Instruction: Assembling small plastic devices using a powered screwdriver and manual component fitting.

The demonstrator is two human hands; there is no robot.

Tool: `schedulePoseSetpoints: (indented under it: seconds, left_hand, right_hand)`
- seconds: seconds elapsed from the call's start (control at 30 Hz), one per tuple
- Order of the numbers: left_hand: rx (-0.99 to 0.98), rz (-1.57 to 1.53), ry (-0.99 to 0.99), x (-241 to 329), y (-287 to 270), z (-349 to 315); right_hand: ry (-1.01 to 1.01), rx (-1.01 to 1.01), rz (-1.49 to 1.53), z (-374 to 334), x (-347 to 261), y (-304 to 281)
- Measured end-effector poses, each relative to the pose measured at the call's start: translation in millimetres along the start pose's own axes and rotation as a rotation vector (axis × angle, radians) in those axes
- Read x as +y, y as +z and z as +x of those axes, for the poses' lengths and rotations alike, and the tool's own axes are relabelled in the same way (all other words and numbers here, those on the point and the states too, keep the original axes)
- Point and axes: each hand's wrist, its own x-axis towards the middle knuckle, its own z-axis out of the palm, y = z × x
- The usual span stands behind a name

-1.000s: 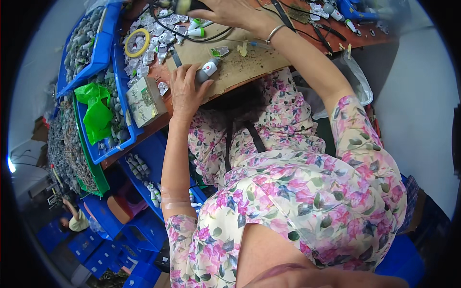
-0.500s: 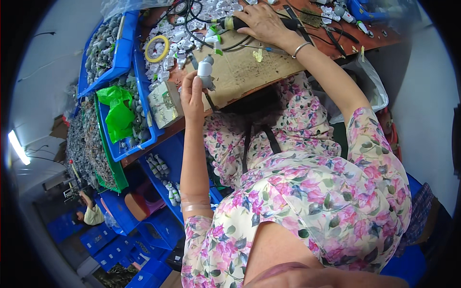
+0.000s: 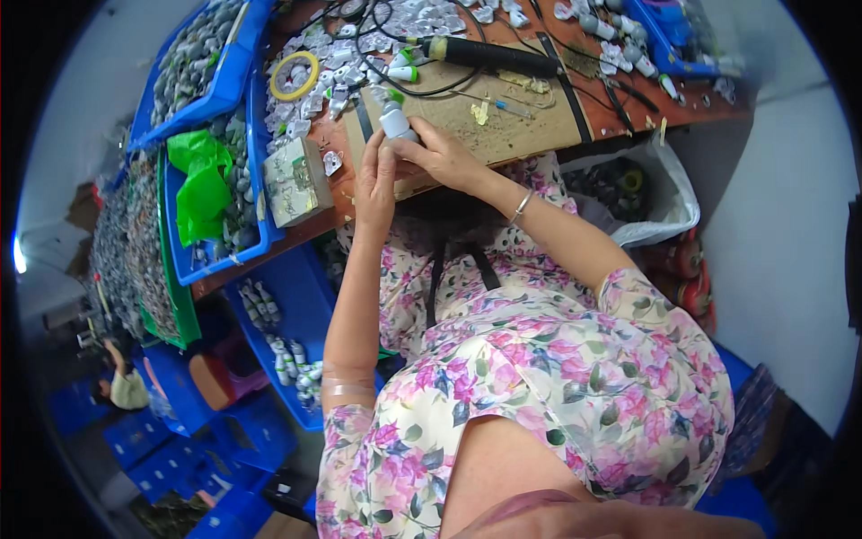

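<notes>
White-and-grey rounded plastic assembly (image 3: 393,123): positioned over the near edge of the brown cardboard work sheet (image 3: 537,124), between both hands. Viewed from beside the bench, left to right: blue rectangular plastic tray (image 3: 257,166) of grey parts, apparently set within easy reach; left hand (image 3: 375,184), fingers narrowed, supporting the assembly; right hand (image 3: 446,162), narrowed on its lower end, presumably to steady it; black cylindrical corded tool (image 3: 492,57), laid beyond, likely to free both hands.

Bright centre, dark fisheye edges
</notes>
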Motion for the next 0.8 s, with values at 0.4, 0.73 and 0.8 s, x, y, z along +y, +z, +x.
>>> schedulePoseSetpoints:
  seconds: [0.4, 0.73, 0.8]
  left_hand:
    - [-0.036, -0.45, 0.006, 8, -2, 16]
    - [0.126, -0.209, 0.046, 9, -4, 11]
    - [0.17, -0.104, 0.071, 8, -5, 7]
  right_hand:
    - [0.172, -0.449, 0.717, -31, -34, -39]
    - [0.01, -0.217, 0.191, -38, -29, -37]
    - [-0.084, -0.186, -0.047, -40, -38, -38]
